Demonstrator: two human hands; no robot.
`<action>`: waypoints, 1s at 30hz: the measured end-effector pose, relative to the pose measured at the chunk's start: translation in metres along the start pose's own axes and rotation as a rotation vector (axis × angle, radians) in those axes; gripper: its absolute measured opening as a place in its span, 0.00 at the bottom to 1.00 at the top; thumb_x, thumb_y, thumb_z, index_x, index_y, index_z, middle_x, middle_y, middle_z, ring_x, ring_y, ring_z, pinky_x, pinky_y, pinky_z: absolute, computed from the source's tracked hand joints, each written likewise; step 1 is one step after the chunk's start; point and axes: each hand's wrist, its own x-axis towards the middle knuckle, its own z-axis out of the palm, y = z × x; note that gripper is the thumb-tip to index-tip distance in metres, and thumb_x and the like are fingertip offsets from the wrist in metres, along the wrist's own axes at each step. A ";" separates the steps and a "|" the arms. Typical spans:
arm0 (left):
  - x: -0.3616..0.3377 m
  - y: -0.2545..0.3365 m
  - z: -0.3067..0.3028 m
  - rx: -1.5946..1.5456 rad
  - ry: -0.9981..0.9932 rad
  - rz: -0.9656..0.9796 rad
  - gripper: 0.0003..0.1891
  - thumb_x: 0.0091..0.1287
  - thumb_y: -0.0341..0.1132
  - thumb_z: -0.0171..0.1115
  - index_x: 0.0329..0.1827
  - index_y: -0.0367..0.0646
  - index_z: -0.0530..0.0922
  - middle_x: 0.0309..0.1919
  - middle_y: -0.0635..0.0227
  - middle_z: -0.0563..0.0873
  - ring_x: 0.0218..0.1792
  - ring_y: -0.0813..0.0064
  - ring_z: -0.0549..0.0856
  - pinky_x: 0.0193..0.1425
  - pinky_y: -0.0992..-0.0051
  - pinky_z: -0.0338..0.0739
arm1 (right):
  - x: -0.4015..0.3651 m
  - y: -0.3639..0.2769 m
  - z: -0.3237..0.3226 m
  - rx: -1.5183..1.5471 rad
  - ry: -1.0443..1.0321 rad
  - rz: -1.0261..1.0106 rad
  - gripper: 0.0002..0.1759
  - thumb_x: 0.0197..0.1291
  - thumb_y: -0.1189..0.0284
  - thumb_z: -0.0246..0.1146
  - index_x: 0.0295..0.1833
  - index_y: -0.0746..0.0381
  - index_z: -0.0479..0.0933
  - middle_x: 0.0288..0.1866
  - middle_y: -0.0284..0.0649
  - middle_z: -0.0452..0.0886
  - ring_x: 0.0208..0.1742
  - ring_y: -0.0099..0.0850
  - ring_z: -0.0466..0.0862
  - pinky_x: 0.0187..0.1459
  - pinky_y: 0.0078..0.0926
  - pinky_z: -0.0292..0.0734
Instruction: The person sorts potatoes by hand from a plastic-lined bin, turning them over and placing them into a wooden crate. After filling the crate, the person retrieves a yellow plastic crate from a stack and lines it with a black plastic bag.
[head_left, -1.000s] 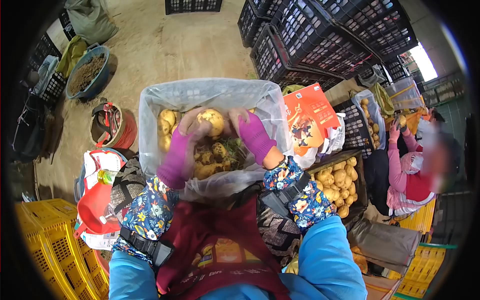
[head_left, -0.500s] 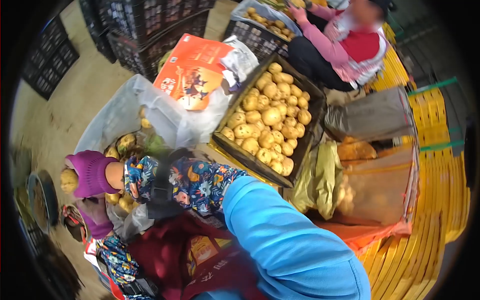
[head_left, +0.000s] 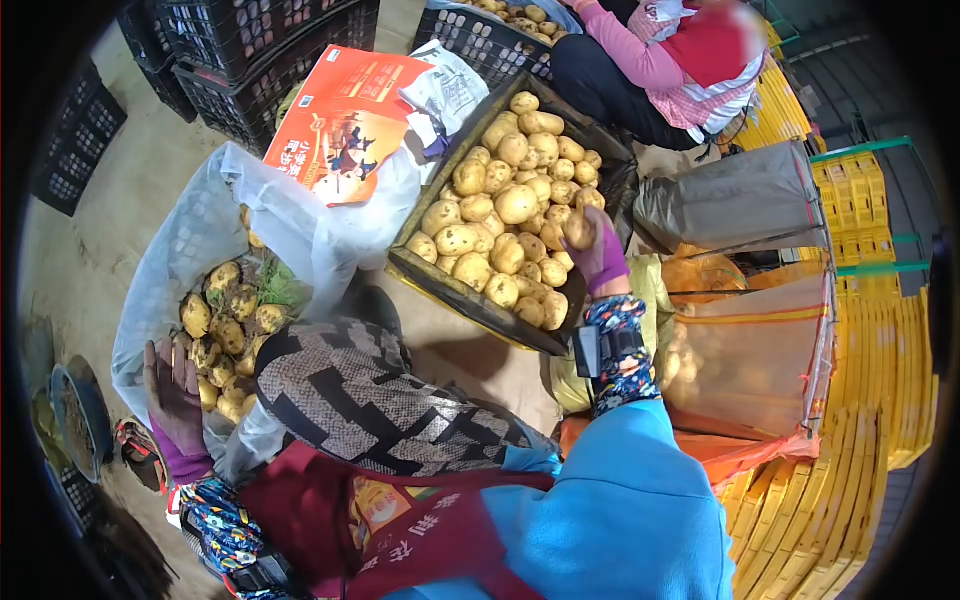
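My right hand [head_left: 605, 255], in a purple glove, grips a potato [head_left: 578, 232] at the right side of a dark-lined crate [head_left: 465, 312] heaped with pale potatoes [head_left: 517, 204]. My left hand [head_left: 178, 395], also gloved, has its fingers spread and holds nothing. It is at the near left edge of a container lined with clear plastic [head_left: 165, 270]. Inside that liner lie dirtier potatoes [head_left: 228, 333] and some green leaves [head_left: 282, 285].
An orange printed carton [head_left: 345, 120] lies behind the liner, near stacked black crates [head_left: 270, 90]. Ahead, a co-worker [head_left: 650, 60] sits by another potato crate. Mesh sacks [head_left: 750, 370] and yellow crates [head_left: 850, 480] stand at right; a blue tub [head_left: 85, 410] at left.
My right hand has swung from the left side across to the potato crate, carrying a potato. My left hand has moved up slightly and its spread fingers now show. The view has shifted a little.
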 end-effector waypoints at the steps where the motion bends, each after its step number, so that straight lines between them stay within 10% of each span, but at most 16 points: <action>1: 0.003 -0.003 0.001 0.008 0.016 -0.008 0.29 0.75 0.47 0.47 0.76 0.48 0.57 0.73 0.59 0.62 0.73 0.65 0.62 0.72 0.70 0.62 | -0.005 0.007 -0.011 0.364 0.105 0.577 0.24 0.59 0.62 0.66 0.59 0.59 0.71 0.47 0.43 0.79 0.45 0.33 0.82 0.45 0.30 0.80; 3: 0.007 -0.005 -0.003 0.032 0.011 -0.024 0.29 0.75 0.47 0.47 0.76 0.48 0.57 0.73 0.60 0.63 0.73 0.65 0.63 0.72 0.70 0.62 | -0.024 0.090 -0.024 -0.360 -0.091 0.158 0.25 0.59 0.64 0.65 0.60 0.61 0.70 0.44 0.42 0.80 0.44 0.33 0.82 0.47 0.30 0.80; 6: 0.012 -0.011 -0.011 0.042 0.010 -0.043 0.28 0.76 0.47 0.47 0.75 0.48 0.58 0.72 0.61 0.64 0.71 0.66 0.65 0.72 0.70 0.63 | -0.056 0.136 -0.025 -0.668 -0.561 0.224 0.35 0.57 0.69 0.67 0.69 0.65 0.64 0.60 0.50 0.76 0.64 0.35 0.74 0.61 0.31 0.73; 10: 0.010 -0.009 -0.018 0.029 0.005 -0.048 0.27 0.76 0.46 0.47 0.75 0.48 0.59 0.70 0.61 0.66 0.70 0.67 0.67 0.71 0.70 0.64 | -0.063 0.166 -0.021 -0.373 -0.404 0.301 0.38 0.49 0.67 0.73 0.66 0.65 0.68 0.60 0.50 0.77 0.64 0.37 0.76 0.64 0.29 0.70; 18: 0.010 -0.007 -0.018 0.037 0.063 -0.056 0.27 0.76 0.46 0.47 0.75 0.48 0.59 0.69 0.64 0.68 0.69 0.70 0.68 0.70 0.72 0.66 | -0.029 0.086 -0.012 -0.840 0.009 -0.033 0.26 0.48 0.61 0.71 0.52 0.61 0.76 0.46 0.50 0.81 0.49 0.49 0.81 0.53 0.40 0.76; 22: 0.009 -0.009 -0.014 0.035 0.064 -0.062 0.26 0.76 0.46 0.46 0.75 0.49 0.59 0.68 0.65 0.69 0.68 0.71 0.68 0.70 0.73 0.65 | -0.015 0.101 -0.045 -1.228 -0.441 -0.008 0.28 0.47 0.60 0.69 0.55 0.54 0.76 0.49 0.43 0.82 0.60 0.41 0.76 0.59 0.40 0.71; 30: 0.010 -0.010 -0.017 0.062 0.032 -0.049 0.26 0.75 0.46 0.48 0.74 0.50 0.61 0.67 0.67 0.71 0.68 0.71 0.69 0.67 0.73 0.68 | -0.025 0.102 -0.048 -1.588 -0.466 0.237 0.33 0.52 0.58 0.63 0.67 0.44 0.69 0.61 0.33 0.78 0.73 0.41 0.64 0.71 0.54 0.49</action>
